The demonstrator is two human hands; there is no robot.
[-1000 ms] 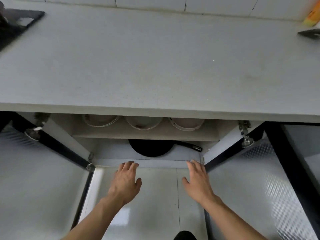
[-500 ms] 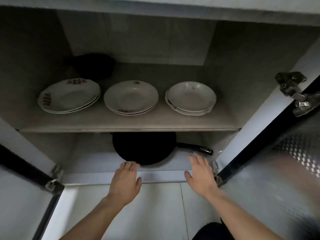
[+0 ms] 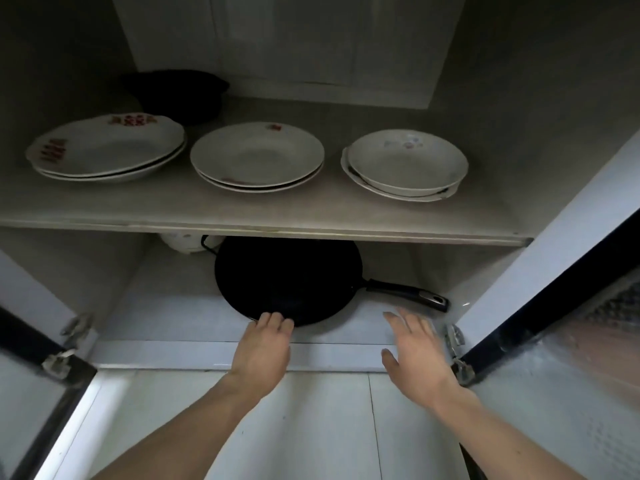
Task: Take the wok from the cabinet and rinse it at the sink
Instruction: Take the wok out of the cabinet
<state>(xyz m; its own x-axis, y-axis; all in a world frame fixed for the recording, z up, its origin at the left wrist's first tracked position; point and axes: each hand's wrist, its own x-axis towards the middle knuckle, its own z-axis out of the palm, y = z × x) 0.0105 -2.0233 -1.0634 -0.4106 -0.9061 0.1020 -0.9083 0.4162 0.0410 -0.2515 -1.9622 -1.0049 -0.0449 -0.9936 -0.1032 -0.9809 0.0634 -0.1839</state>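
Note:
A black wok [image 3: 287, 278] lies on the bottom shelf of the open cabinet [image 3: 263, 225], its black handle [image 3: 408, 294] pointing right. My left hand [image 3: 264, 348] reaches in, fingertips at the wok's near rim, fingers loosely together; I cannot see a firm hold. My right hand [image 3: 414, 348] hovers with spread fingers just in front of the handle, a little short of it and holding nothing. The wok's far edge is hidden under the upper shelf.
On the upper shelf stand three stacks of white plates [image 3: 107, 147], [image 3: 258, 155], [image 3: 405, 164] and a dark bowl [image 3: 176, 93] behind. A white pot [image 3: 187, 242] sits behind the wok. Both cabinet doors [image 3: 554, 341] stand open at the sides.
The view has dropped from the countertop into the cabinet. Both hands have moved forward, the left onto the wok's rim, the right toward the handle.

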